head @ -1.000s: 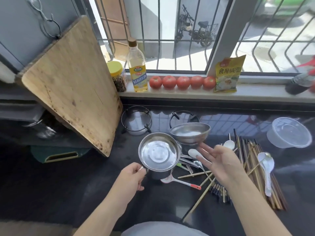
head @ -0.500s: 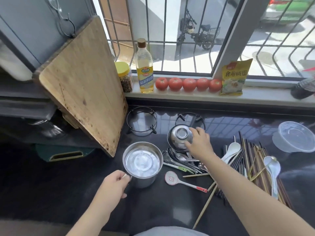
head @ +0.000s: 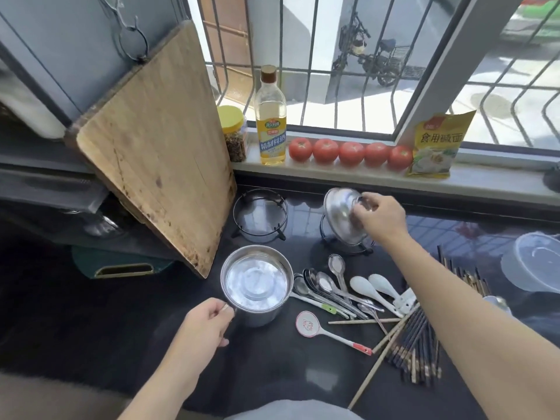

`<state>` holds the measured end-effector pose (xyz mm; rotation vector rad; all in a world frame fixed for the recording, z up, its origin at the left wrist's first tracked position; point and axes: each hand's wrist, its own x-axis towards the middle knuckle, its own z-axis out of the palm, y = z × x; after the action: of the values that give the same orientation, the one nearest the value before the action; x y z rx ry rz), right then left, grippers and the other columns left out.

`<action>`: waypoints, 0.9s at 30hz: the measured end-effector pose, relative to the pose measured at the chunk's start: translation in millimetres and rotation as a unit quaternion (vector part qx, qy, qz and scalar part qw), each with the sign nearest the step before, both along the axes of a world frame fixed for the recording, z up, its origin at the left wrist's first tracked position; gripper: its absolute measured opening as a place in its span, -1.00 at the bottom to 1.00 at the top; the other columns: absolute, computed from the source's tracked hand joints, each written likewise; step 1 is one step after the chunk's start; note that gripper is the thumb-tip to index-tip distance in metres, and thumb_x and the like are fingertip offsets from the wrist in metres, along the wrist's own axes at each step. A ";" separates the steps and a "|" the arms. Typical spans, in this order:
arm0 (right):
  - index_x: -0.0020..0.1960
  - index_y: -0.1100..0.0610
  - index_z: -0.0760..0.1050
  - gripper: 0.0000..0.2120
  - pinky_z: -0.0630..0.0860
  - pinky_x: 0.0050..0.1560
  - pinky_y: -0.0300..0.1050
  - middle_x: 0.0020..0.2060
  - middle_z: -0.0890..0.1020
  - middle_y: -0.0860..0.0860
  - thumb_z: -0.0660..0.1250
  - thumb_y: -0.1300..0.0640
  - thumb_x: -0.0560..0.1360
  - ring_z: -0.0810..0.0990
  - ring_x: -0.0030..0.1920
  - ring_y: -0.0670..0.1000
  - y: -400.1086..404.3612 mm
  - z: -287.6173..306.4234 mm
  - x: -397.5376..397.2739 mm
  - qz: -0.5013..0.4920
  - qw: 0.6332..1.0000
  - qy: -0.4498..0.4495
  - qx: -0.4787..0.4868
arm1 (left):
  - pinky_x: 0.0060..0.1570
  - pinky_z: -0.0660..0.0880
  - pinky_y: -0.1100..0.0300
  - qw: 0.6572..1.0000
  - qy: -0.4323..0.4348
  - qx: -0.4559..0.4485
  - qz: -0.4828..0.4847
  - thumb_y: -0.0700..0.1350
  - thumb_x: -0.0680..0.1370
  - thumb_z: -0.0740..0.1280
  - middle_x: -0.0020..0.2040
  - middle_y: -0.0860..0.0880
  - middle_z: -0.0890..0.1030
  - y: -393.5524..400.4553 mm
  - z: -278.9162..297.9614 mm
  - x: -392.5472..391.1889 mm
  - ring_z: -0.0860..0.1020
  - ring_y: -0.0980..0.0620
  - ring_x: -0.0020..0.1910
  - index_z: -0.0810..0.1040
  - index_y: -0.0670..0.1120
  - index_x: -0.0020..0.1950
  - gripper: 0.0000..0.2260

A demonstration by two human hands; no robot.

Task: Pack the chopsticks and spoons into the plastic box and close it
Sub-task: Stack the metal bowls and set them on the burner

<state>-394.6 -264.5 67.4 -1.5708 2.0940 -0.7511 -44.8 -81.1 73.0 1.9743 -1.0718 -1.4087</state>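
Note:
Several metal spoons [head: 325, 284] and white ceramic spoons [head: 368, 289] lie on the dark counter beside a pile of chopsticks [head: 419, 344]. A clear plastic box [head: 536, 268] sits at the far right. My left hand [head: 206, 325] grips the handle of a steel pot [head: 256, 283]. My right hand [head: 378, 218] holds a steel bowl [head: 341, 215] upside down and tilted over the right burner ring [head: 344, 248].
A large wooden cutting board [head: 157, 147] leans at the left. A second burner ring [head: 260, 216] stands behind the pot. An oil bottle [head: 270, 119], a jar [head: 233, 133], several tomatoes [head: 351, 153] and a yellow packet [head: 436, 147] line the windowsill. A flat white-and-red spoon [head: 309, 324] lies near the front.
My right hand lifted the steel bowl off the spoons, turned it over and carried it back onto the right burner ring. My left hand drew the pot leftward.

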 end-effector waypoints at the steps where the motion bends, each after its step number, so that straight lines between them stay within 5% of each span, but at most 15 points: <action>1: 0.24 0.05 0.63 -0.63 0.44 0.14 -0.15 0.10 0.68 0.05 0.40 -0.02 0.46 0.61 0.12 0.08 3.3 17.1 -7.1 -0.033 0.998 -0.052 -0.019 | -0.04 0.63 0.05 1.000 -0.001 -0.002 -0.005 -0.10 0.66 0.32 -0.36 0.02 0.38 -2.1 0.9 -2.9 0.46 0.03 -0.25 0.54 -0.22 -0.10 -0.78; 4: 0.25 -0.01 0.62 -0.65 0.50 0.20 -0.14 0.09 0.65 -0.06 0.44 0.02 0.47 0.61 0.06 -0.05 37.5 63.3 0.2 0.011 0.988 -0.150 -0.040 | -0.09 0.62 0.10 1.000 -0.002 -0.012 -0.021 -0.10 0.66 0.33 -0.35 0.03 0.38 -7.3 2.7 -16.1 0.44 0.06 -0.27 0.54 -0.21 -0.11 -0.78; 10: 0.29 -0.01 0.61 -0.58 0.27 0.15 -0.41 0.06 0.53 -0.11 0.47 0.03 0.43 0.45 0.10 -0.10 113.7 53.0 74.6 0.251 0.967 0.001 -0.041 | -0.12 0.60 0.14 0.998 0.024 -0.021 -0.060 -0.08 0.65 0.35 -0.40 0.15 0.40 -3.5 4.6 -46.2 0.44 0.12 -0.32 0.57 -0.10 -0.16 -0.80; 13: 0.29 0.00 0.60 -0.57 0.22 0.10 -0.44 0.04 0.52 -0.10 0.46 -0.01 0.43 0.44 0.08 -0.04 122.7 38.9 85.2 0.264 0.963 0.033 -0.041 | -0.13 0.61 0.13 0.997 0.026 -0.017 -0.071 -0.07 0.65 0.34 -0.38 0.13 0.42 -0.3 5.6 -53.7 0.43 0.12 -0.34 0.57 -0.05 -0.17 -0.80; 19: 0.28 -0.01 0.59 -0.55 0.45 0.13 -0.11 0.04 0.53 -0.08 0.40 -0.10 0.42 0.48 0.06 0.02 127.9 31.9 93.9 0.284 0.956 0.062 -0.050 | -0.10 0.59 0.15 0.998 0.029 -0.025 -0.043 -0.09 0.66 0.33 -0.29 0.06 0.49 7.4 10.6 -51.4 0.49 0.10 -0.24 0.59 -0.14 -0.09 -0.82; 25: 0.32 -0.05 0.55 -0.56 0.42 0.18 -0.15 0.13 0.52 -0.13 0.36 -0.15 0.48 0.43 0.10 -0.02 128.8 25.2 108.1 0.313 0.946 0.052 -0.070 | -0.02 0.59 0.08 0.998 0.058 -0.016 -0.005 -0.15 0.68 0.30 -0.39 0.14 0.42 13.7 7.1 -43.8 0.45 0.11 -0.28 0.54 -0.10 -0.19 -0.76; 27: 0.35 -0.03 0.54 -0.60 0.35 0.25 -0.27 0.18 0.54 -0.20 0.35 -0.10 0.54 0.45 0.18 -0.12 123.5 26.8 107.6 0.318 0.947 -0.051 -0.016 | -0.06 0.54 0.07 0.996 0.082 0.010 0.042 -0.18 0.66 0.31 -0.39 0.06 0.38 14.6 3.3 -37.9 0.41 0.07 -0.28 0.50 -0.04 -0.30 -0.68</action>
<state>-287.0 -140.9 94.2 -2.0129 1.3662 -0.6066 -82.7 -66.5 76.3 1.8575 -0.8951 -1.5110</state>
